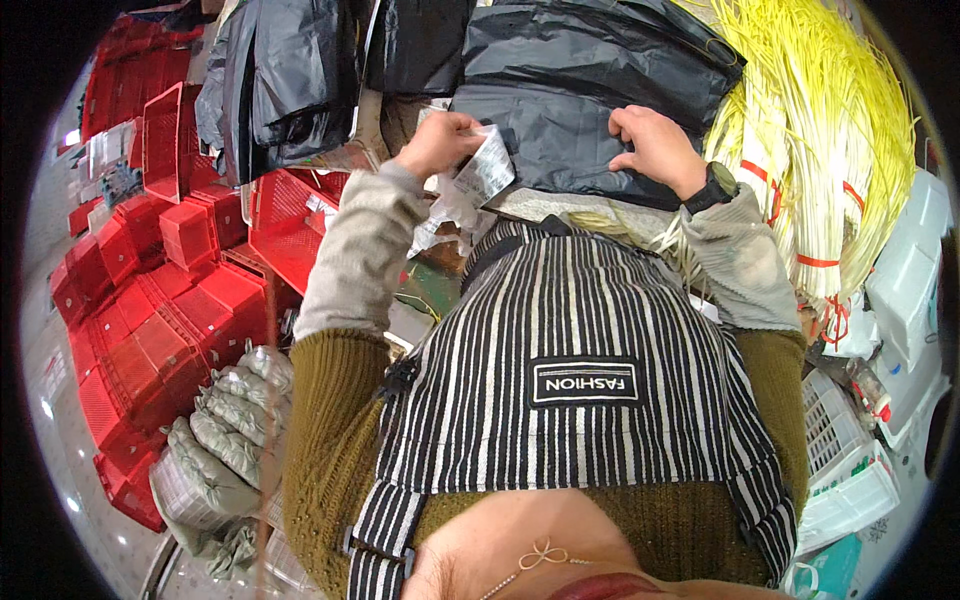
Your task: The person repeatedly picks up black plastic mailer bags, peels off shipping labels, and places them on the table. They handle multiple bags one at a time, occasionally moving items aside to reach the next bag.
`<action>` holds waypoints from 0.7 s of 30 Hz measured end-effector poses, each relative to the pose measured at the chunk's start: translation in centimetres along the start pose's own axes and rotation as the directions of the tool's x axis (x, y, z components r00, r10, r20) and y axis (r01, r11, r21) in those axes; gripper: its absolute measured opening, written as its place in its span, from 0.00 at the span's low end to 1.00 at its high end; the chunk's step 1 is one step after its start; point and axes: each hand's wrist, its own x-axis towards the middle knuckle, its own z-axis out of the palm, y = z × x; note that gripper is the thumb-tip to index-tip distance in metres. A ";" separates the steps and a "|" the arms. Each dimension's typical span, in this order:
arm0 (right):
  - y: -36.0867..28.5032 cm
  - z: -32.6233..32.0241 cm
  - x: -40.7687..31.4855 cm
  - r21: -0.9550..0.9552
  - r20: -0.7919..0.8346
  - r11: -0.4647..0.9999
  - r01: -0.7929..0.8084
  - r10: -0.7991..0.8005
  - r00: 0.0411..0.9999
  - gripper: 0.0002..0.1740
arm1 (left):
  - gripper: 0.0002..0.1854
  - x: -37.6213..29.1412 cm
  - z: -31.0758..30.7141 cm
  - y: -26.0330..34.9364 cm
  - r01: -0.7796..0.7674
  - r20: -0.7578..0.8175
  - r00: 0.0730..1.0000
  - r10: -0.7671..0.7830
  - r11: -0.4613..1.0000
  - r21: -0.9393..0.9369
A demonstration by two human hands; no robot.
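Note:
My left hand [444, 142] pinches the end of a white printed paper slip [491, 166] between thumb and fingers. Crumpled clear plastic [450, 217] hangs just below that slip. To the right, my right hand [656, 148], with a dark watch on its wrist, hovers over or rests on black plastic bags [555, 142]; contact is hard to tell. Its thumb and fingers are apart with nothing between them. The bags lie stacked flat in front of me. Bundles of yellow-and-white garlic chives [810, 150], tied with red bands, stand beside them on the right.
More black plastic bags [289, 82] drape at the upper left. Red plastic crates [150, 322] are stacked at left, above greenish filled bags [225, 427]. White foam boxes [907, 262] and a white plastic basket [829, 420] stand at right.

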 end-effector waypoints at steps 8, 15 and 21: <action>-0.2 1.2 0.2 -0.021 -0.082 1.000 -0.020 0.019 0.996 0.14 | 0.08 1.1 3.6 2.5 -0.152 -0.202 0.979 0.036 0.791 -0.593; -0.4 1.9 -0.3 -0.050 -0.152 0.999 0.013 -0.020 0.988 0.14 | 0.10 2.8 4.3 3.5 -0.086 -0.278 0.959 -0.050 0.885 -0.457; 0.6 0.7 -0.3 0.120 -0.044 0.992 0.048 -0.043 0.998 0.23 | 0.15 3.6 1.7 2.5 0.218 -0.083 0.976 -0.203 0.929 0.299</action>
